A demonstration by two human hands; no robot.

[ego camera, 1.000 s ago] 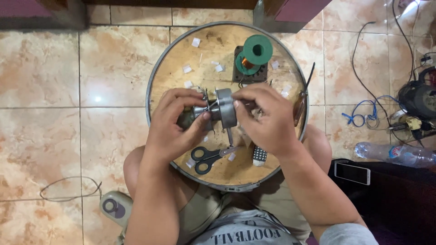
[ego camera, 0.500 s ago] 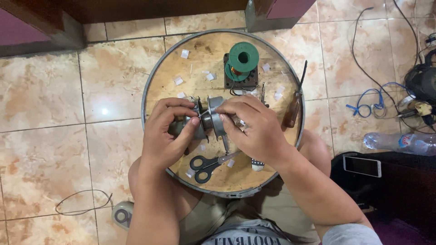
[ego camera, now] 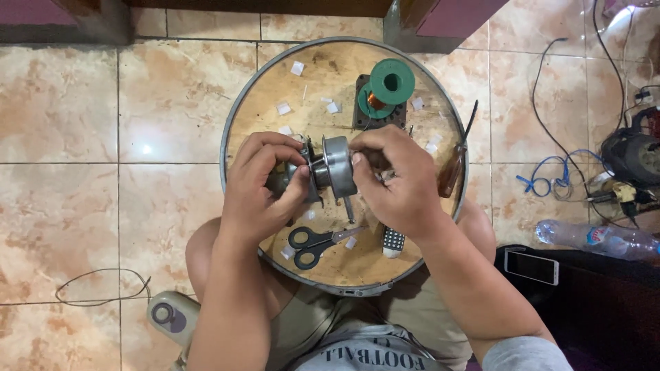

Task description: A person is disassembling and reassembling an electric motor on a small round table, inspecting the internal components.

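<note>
Between the two hands, over the middle of a round wooden board (ego camera: 289, 82), a small metal motor (ego camera: 328, 168) is being held just above the surface. The left hand (ego camera: 258, 189) is clenching the darker end of the motor, fingers wrapped over the top and thumb pressing in from below, while the right hand (ego camera: 395, 182) is grasping the grey round housing, its fingertips curling over the rim. A thin shaft is poking down below the housing. Judging from this, the two halves are being worked apart or together along one axis, and doing it well is likely asking for a straight pull or push with both wrists in line, since any tilt could be binding the shaft or scraping the winding inside; a firm hold on the darker end with the turning done by the right hand seems the steadier way. Just below the grip, black-handled scissors (ego camera: 313, 242) are lying on the board, with a small grey ribbed piece (ego camera: 392, 242) to their right. Beyond the grip, a green spool (ego camera: 388, 86) of copper wire is standing on a dark square block. Right of the right hand, a wooden-handled screwdriver (ego camera: 456, 161) is lying near the board's rim. White paper scraps are lying scattered about.
</note>
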